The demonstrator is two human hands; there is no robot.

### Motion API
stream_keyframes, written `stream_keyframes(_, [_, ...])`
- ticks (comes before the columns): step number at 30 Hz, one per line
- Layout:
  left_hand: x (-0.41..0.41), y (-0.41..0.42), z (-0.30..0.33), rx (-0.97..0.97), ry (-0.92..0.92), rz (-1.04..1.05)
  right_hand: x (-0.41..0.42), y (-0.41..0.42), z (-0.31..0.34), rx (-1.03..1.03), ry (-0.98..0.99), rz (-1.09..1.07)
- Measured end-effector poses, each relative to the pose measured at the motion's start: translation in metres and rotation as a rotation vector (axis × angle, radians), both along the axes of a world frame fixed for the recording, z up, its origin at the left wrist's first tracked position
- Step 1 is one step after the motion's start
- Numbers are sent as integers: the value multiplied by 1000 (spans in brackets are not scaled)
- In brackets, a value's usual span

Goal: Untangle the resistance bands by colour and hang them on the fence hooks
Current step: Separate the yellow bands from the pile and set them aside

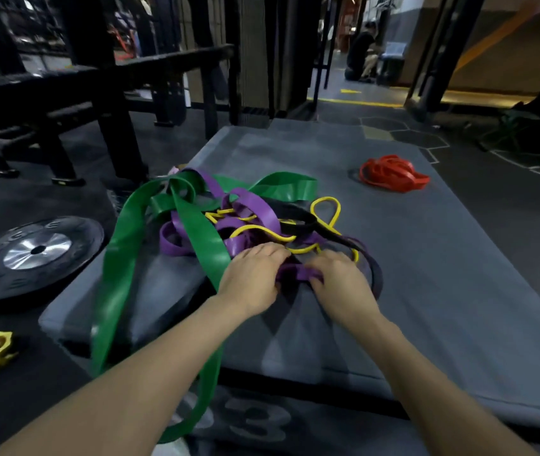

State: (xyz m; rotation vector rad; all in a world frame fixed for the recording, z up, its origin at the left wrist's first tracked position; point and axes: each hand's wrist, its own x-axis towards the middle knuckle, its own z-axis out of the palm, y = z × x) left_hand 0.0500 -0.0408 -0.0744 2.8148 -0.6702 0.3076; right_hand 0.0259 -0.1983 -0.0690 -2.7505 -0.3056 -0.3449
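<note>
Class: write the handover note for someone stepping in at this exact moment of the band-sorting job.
Left hand and right hand: both grip a purple band at the near edge of the tangle.
Tangle of green, purple, yellow and black bands lies on the grey mat.
Done: red bands set apart, far right of the mat.
Left: separate the other colours; nothing hung yet, hooks not in view.

Green band (196, 232); purple band (255, 205); red bands (393, 174).
</note>
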Motion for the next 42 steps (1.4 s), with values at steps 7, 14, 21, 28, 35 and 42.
stream_keyframes(7, [15, -30, -3, 166, 45, -89, 0, -37, 10, -192, -284, -370])
stream_keyframes(14, [19, -25, 11, -234, 83, 0, 7, -87, 22, 6, -111, -470])
stream_keyframes(21, [7, 9, 43, -909, 99, 192, 29, -106, 16, 230, -99, -604])
stream_keyframes(28, [5, 18, 40, -1117, 173, 222, 23, -35, 33, 172, -71, -207])
stream_keyframes(35, [-17, 29, 42, -1009, 316, -3, 13, 24, 43, 1015, 259, -44])
stream_keyframes(42, [-33, 64, 34, -389, 69, 397, 17, 33, 39, 608, 62, -556])
